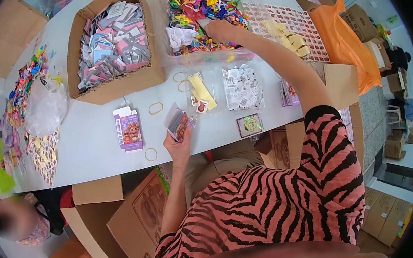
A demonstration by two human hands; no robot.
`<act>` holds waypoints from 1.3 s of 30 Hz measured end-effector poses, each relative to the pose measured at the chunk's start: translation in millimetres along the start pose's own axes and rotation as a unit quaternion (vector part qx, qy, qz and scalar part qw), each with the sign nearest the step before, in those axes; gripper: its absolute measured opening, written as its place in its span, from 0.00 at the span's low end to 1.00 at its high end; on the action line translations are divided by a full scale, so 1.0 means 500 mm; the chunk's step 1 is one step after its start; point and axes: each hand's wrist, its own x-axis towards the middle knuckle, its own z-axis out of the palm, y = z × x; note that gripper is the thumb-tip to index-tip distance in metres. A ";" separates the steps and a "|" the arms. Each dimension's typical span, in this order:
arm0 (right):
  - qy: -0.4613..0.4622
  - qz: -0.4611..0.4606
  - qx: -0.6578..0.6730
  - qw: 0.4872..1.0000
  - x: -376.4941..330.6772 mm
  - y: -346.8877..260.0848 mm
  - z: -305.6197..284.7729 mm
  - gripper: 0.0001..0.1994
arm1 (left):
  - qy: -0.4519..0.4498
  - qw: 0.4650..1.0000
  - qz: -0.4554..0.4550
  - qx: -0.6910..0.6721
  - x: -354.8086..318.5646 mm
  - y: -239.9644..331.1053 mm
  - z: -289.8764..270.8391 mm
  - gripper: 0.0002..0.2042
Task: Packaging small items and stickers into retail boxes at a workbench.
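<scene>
Clamped between the fingers of the left hand [178, 144], a small stack of picture cards [178, 123] is held upright just above the near edge of the white table [93, 145], thumb on one face and the other fingers behind. Right hand [220, 29], arm stretched far forward, rests in a clear bin of bright mixed trinkets [202, 5]; its fingers curl down among the pieces, but whether they hold anything cannot be told. Just beside the cards, to the left: one flat purple printed box [128, 129], lying face up. Around it: loose rubber bands, one [155, 108] above the box, one [151, 154] below. Right of the cards: yellow paper strips [202, 90], a clear bag of small white pieces [243, 87], a small square packet [250, 125] near the table edge. Far left of the table: an open cardboard box of grey and pink card packs [111, 41]. Far right: sheets of red-printed stickers [300, 23], an orange plastic bag [344, 41]. Left edge: a clear bag [45, 107] amid scattered coloured items. Below the table: brown cartons [131, 221].
</scene>
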 end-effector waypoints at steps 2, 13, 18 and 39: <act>0.010 0.003 0.028 1.000 0.007 0.022 0.017 0.07 | 0.001 1.000 0.000 0.018 -0.001 0.001 -0.003 0.14; 0.104 -0.058 0.542 0.832 -0.167 -0.122 -0.186 0.05 | -0.021 1.000 -0.015 0.007 0.030 -0.030 -0.025 0.14; -0.050 -0.169 0.663 0.727 -0.232 -0.236 -0.194 0.05 | -0.040 0.996 -0.053 -0.051 0.007 0.040 -0.015 0.15; 0.068 -0.313 0.412 0.853 -0.266 -0.308 -0.213 0.11 | -0.148 0.977 -0.118 -0.102 -0.026 0.150 -0.007 0.16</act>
